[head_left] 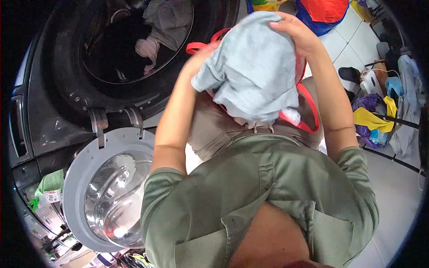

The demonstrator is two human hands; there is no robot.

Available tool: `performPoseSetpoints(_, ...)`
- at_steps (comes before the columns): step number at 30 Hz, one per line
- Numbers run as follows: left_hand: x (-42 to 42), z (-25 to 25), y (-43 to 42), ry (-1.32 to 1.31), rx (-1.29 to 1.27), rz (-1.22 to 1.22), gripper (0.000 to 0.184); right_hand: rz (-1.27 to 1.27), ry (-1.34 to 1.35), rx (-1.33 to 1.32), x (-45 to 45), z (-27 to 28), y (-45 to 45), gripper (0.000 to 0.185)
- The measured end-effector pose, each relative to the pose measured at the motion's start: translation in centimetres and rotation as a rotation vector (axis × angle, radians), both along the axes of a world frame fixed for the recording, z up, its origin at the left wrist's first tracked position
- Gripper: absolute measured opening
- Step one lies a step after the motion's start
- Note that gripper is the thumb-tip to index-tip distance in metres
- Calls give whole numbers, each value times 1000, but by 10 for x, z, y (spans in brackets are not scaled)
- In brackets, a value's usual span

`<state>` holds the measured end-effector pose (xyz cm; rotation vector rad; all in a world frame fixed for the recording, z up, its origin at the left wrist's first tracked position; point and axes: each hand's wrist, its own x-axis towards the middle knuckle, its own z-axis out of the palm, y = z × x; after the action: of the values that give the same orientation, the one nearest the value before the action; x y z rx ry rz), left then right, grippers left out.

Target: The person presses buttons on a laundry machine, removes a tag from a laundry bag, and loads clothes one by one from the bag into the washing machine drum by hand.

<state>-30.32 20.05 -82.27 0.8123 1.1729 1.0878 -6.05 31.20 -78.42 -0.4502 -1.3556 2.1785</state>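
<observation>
A light grey piece of clothing (259, 67) is bunched up in front of me, over my lap. My right hand (298, 35) grips its top right edge, thumb on the near side. My left hand (202, 57) is at the left side of the cloth, slightly blurred, its fingers mostly hidden behind the folds. Under the cloth, a bag with red straps (310, 109) lies between my knees, largely covered. What is inside the bag cannot be made out.
At the left, a black front-loading washing machine's drum (120, 49) holds dark, grey and pink laundry. Its round glass door (73, 192) hangs open beside my left arm. A red and blue bag (324, 27) stands ahead, and a cluttered rack (393, 120) is at the right.
</observation>
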Motion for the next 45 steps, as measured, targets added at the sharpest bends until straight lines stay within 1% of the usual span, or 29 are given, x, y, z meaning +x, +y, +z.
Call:
performPoseSetpoints(2,-20,27,5,-74,186,112,11,39,16,-12,11,0,2,27)
performPoseSetpoints(4,-57,49,13,245,400,141,10,120,-237,378,19,-1,5,34)
performPoseSetpoints(6,-56,90,-2,75,359,270,11,148,-259,445,27,-14,21,30)
performPoseSetpoints(8,-77,112,-9,78,407,243,13,182,-603,648,32,-14,31,23)
performPoseSetpoints(9,-79,122,-15,24,408,357,14,-16,-767,961,39,-41,45,17)
performPoseSetpoints(10,-78,132,-21,-29,405,468,15,-20,-763,962,44,-49,52,17)
performPoseSetpoints(12,-72,151,-33,-245,365,581,18,-116,-624,717,49,-54,61,14)
performPoseSetpoints(13,-72,151,-38,-248,406,443,31,-136,-480,593,47,-28,45,13)
performPoseSetpoints(16,-68,140,-24,-153,405,348,21,-380,-179,189,17,-40,36,14)
performPoseSetpoints(17,-62,138,-17,-60,443,275,21,-383,-210,238,2,-44,23,15)
performPoseSetpoints(18,-60,138,-12,-124,460,133,21,-289,-115,135,-20,-62,16,21)
performPoseSetpoints(22,-73,161,-22,-497,726,225,27,-219,-541,-388,-82,-114,-31,82)
performPoseSetpoints(23,-72,147,-23,-243,797,401,29,-59,-358,-767,-86,-117,-35,74)
performPoseSetpoints(24,-63,137,-18,16,863,570,31,86,250,-894,-95,-115,-44,57)
performPoseSetpoints(25,-28,129,-17,125,690,589,40,123,305,-884,-108,-113,-46,49)
performPoseSetpoints(26,-46,96,-10,-100,361,475,48,157,362,-876,-120,-111,-47,41)
performPoseSetpoints(27,-51,33,-13,-39,301,421,56,80,172,-631,-122,-93,-59,39)
performPoseSetpoints(28,0,34,-26,-87,6,367,63,4,-21,-390,-118,-69,-75,37)
performPoseSetpoints(29,-5,2,-26,-140,16,270,59,-14,-245,-13,-119,-60,-81,37)
performPoseSetpoints(30,-12,10,-25,-158,-70,333,50,116,-157,186,-103,-52,-75,38)
performPoseSetpoints(32,-62,-1,-14,-263,-49,494,46,358,-104,6,-85,-82,-51,38)
performPoseSetpoints(34,-133,-4,0,-17,292,601,44,274,-232,-217,-61,-100,-25,37)
performPoseSetpoints(36,-167,39,-10,-279,527,807,37,-127,-615,150,-43,-154,-13,46)
performPoseSetpoints(37,-192,43,-15,-14,657,820,38,-217,-918,700,-26,-222,1,59)
performPoseSetpoints(38,-172,59,-17,-199,623,952,38,-52,-1377,654,-14,-204,-18,70)
performPoseSetpoints(39,-149,76,-20,-383,603,1093,38,108,-1519,635,-1,-217,-27,74)
performPoseSetpoints(41,-165,14,5,6,423,955,37,199,-1583,629,12,-235,-36,70)
performPoseSetpoints(43,-88,9,-4,197,176,596,37,224,-1554,554,7,-257,-26,68)
performPoseSetpoints(45,-46,-13,-8,364,28,344,29,72,-1512,578,-3,-264,-16,46)
